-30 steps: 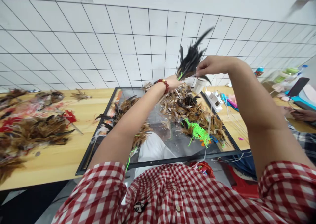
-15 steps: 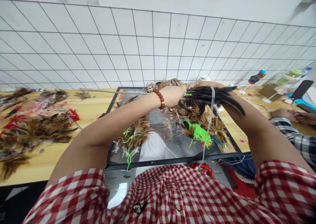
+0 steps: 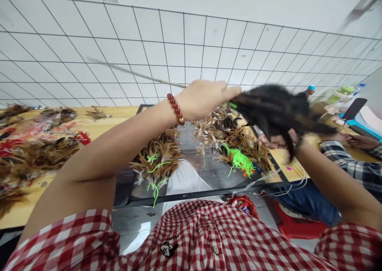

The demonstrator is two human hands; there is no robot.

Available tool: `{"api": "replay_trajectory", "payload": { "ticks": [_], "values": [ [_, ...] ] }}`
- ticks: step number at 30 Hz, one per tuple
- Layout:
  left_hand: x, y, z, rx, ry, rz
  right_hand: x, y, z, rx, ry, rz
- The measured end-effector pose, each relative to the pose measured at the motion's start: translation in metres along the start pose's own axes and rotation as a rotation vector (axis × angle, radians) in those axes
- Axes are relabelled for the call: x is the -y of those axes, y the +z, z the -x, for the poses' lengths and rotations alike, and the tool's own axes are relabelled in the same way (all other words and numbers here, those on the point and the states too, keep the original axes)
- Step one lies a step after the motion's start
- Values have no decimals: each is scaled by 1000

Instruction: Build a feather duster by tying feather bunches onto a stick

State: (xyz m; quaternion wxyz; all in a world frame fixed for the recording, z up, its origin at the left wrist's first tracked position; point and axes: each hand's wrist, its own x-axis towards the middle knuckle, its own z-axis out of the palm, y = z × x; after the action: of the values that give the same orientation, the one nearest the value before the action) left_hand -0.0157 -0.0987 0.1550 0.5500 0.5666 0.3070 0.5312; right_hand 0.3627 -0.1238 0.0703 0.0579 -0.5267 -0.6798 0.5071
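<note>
My left hand, with a dark red bead bracelet at its wrist, is closed around a feather duster. The duster's thin rod slants out to the left. Its black feathers spread to the right, smeared by motion, and a bit of green cord shows at their base. Below and partly behind the feathers is my right hand, blurred, its fingers mostly hidden. Beneath both hands, brown feathers and a tangle of bright green cord lie on a black-framed glossy panel.
A black wire grid stands behind the wooden table. More brown feathers and red bits are at left. A co-worker's checked sleeve is at right. Below are a red basket and a red stool.
The duster has risen, its rod now tilting up at the left and its feathers fanned to the right. My right hand has moved from beside my left hand down and to the right.
</note>
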Motion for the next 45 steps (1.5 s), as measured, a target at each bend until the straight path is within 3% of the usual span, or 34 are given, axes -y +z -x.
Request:
{"api": "replay_trajectory", "payload": {
  "ticks": [3, 6, 9, 11, 14, 16, 18, 21, 23, 27, 29, 34, 40, 45],
  "values": [
    [-19, 6, -19, 0, -66, 108, -22, 25, 29, 28, 76, -197],
    [-33, 21, -28, 8, -201, 157, -35, 48, 53, -58, 57, -265],
    [-32, 30, -27, 42, -313, 212, -39, 56, 70, -86, 21, -205],
    [-23, 34, -22, 82, -364, 256, -29, 53, 72, -46, -40, -62],
    [-2, 46, -18, 131, -421, 322, 12, 40, 47, -73, -192, 31],
    [11, 57, -18, 153, -424, 370, 51, 30, 14, -284, -357, -233],
    [21, 63, -21, 152, -402, 413, 91, 21, -25, -207, -436, -397],
    [32, 57, -29, 85, -376, 463, 135, 14, -77, -32, -416, -389],
    [36, 42, -34, 7, -383, 487, 151, 14, -101, -90, -429, -319],
    [40, 12, -39, -109, -436, 521, 162, 23, -128, -574, -621, -139],
    [44, 5, -41, -135, -459, 540, 165, 29, -134, -707, -675, -44],
    [54, 6, -48, -198, -488, 590, 175, 37, -152, -668, -660, 5],
    [59, -9, -53, -90, -514, 649, 176, 28, -180, -665, -675, -137],
    [63, -17, -52, -88, -523, 656, 174, 31, -180, -657, -706, -116]
  ]
}}
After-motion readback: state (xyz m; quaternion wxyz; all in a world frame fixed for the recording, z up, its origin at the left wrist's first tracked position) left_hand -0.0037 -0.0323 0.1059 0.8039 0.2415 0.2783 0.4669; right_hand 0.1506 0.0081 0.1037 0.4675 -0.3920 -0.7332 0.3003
